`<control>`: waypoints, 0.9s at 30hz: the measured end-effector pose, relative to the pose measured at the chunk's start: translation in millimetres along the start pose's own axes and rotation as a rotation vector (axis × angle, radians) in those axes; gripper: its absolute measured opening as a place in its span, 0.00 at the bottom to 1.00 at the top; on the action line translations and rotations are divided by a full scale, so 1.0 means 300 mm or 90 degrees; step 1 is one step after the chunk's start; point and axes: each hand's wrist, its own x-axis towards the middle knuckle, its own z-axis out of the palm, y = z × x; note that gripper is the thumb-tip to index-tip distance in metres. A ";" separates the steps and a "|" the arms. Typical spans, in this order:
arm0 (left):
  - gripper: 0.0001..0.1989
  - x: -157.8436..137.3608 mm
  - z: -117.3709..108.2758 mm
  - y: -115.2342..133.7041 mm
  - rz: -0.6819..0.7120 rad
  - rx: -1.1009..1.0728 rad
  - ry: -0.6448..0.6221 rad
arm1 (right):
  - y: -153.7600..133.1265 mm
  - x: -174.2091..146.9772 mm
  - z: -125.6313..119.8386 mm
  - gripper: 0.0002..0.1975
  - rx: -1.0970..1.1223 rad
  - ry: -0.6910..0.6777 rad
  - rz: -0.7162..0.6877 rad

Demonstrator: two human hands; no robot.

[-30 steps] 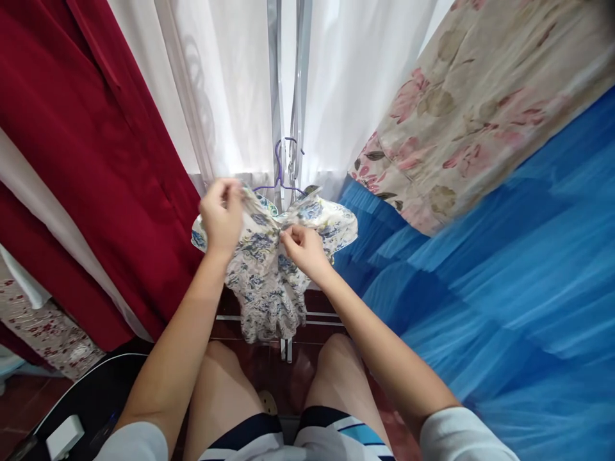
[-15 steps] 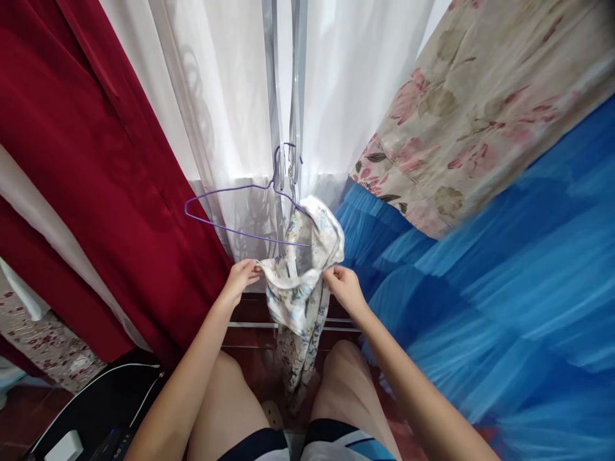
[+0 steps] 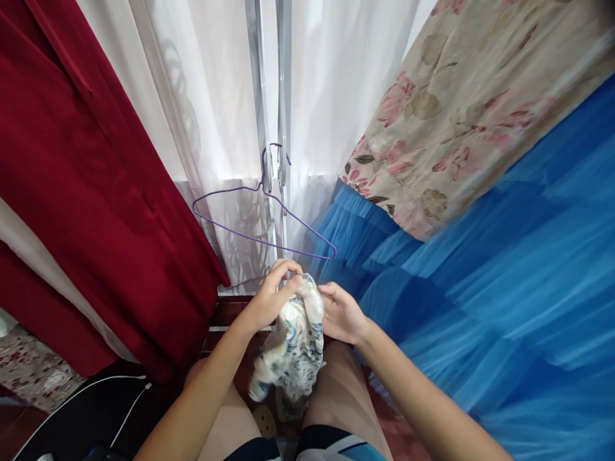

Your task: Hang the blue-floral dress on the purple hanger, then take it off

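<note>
A small white garment with blue flowers (image 3: 291, 349) hangs bunched between my two hands above my knees. My left hand (image 3: 269, 301) grips its top edge from the left. My right hand (image 3: 342, 314) holds the same top edge from the right, fingers curled on the cloth. A bare purple wire hanger (image 3: 262, 218) hangs above my hands on a metal rail (image 3: 269, 96), free of the garment.
White sheer curtains (image 3: 216, 115) hang behind the hanger. A dark red garment (image 3: 86, 192) fills the left. A blue tulle dress (image 3: 480, 288) and a beige cloth with pink flowers (image 3: 471, 109) fill the right. A black object with a white cable (image 3: 96, 410) lies at lower left.
The flowered garment came off the purple hanger, which now hangs bare. Both my hands moved down and closer together, bunching the cloth above my knees.
</note>
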 end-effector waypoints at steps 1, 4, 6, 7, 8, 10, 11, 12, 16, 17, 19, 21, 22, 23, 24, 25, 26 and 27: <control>0.21 -0.014 -0.015 -0.012 -0.052 -0.073 -0.040 | -0.016 -0.012 -0.004 0.30 0.014 0.022 0.001; 0.29 -0.080 -0.043 -0.053 -0.210 -0.193 -0.211 | -0.093 -0.065 -0.048 0.23 -0.002 0.055 -0.060; 0.26 -0.128 -0.055 -0.074 -0.247 -0.122 -0.301 | -0.174 -0.100 -0.104 0.15 -0.062 0.068 -0.104; 0.23 -0.146 -0.064 -0.081 -0.240 -0.054 -0.315 | -0.221 -0.111 -0.140 0.13 -0.105 0.090 -0.124; 0.20 -0.158 -0.074 -0.085 -0.219 0.022 -0.296 | -0.272 -0.114 -0.178 0.12 -0.150 0.132 -0.150; 0.16 -0.165 -0.103 -0.085 -0.145 0.164 -0.181 | -0.373 -0.089 -0.252 0.07 -0.228 0.225 -0.209; 0.16 -0.161 -0.119 -0.079 -0.105 0.212 -0.119 | -0.420 -0.059 -0.283 0.06 -0.251 0.263 -0.245; 0.15 -0.152 -0.135 -0.071 -0.070 0.242 -0.064 | -0.463 -0.019 -0.305 0.05 -0.263 0.289 -0.278; 0.14 -0.115 -0.181 -0.015 0.012 0.247 0.083 | -0.556 0.190 -0.293 0.05 -0.229 0.251 -0.293; 0.14 -0.111 -0.190 -0.001 0.016 0.229 0.111 | -0.558 0.237 -0.270 0.07 -0.211 0.223 -0.267; 0.13 -0.116 -0.218 0.019 -0.007 0.146 0.157 | -0.540 0.306 -0.218 0.09 -0.179 0.166 -0.219; 0.15 -0.133 -0.268 0.023 -0.063 0.019 0.183 | -0.512 0.334 -0.179 0.12 -0.161 0.114 -0.197; 0.17 -0.144 -0.304 0.019 -0.092 -0.034 0.178 | -0.499 0.335 -0.169 0.13 -0.153 0.092 -0.193; 0.17 -0.155 -0.348 0.011 -0.119 -0.065 0.158 | -0.490 0.329 -0.164 0.14 -0.147 0.076 -0.194; 0.17 -0.162 -0.397 0.001 -0.146 -0.065 0.124 | -0.486 0.319 -0.165 0.15 -0.143 0.065 -0.199; 0.16 -0.165 -0.451 -0.011 -0.169 -0.032 0.080 | -0.488 0.305 -0.170 0.17 -0.144 0.060 -0.204; 0.16 -0.162 -0.508 -0.023 -0.184 0.028 0.028 | -0.495 0.291 -0.176 0.19 -0.149 0.058 -0.209; 0.16 -0.152 -0.566 -0.035 -0.189 0.110 -0.021 | -0.505 0.277 -0.182 0.21 -0.163 0.059 -0.211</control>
